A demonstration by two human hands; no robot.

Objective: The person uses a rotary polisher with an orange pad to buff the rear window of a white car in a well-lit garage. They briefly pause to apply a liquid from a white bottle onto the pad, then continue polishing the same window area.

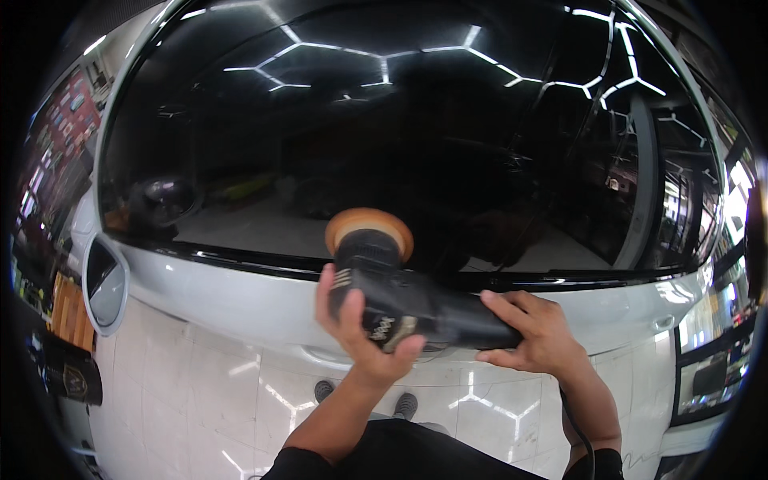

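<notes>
A black corded polisher [416, 308] lies across in front of me, its head turned toward the car. The round orange pad [352, 220] at its end is set against the glossy black surface [448, 184] of the car, near that surface's lower edge; exact contact is hard to make out. My left hand [372, 356] is wrapped around the polisher's head end, thumb and fingers on either side. Toward the other end, my right hand [544, 332] grips the rear of the body. A black cord [578, 428] runs down along my right forearm.
The car's white body side [216, 284] runs below the black surface. A side mirror [106, 284] juts out at the left, and a door handle [664, 322] is at the right. My shoes stand on pale floor tiles [184, 384]. Shelving [712, 376] stands at the right.
</notes>
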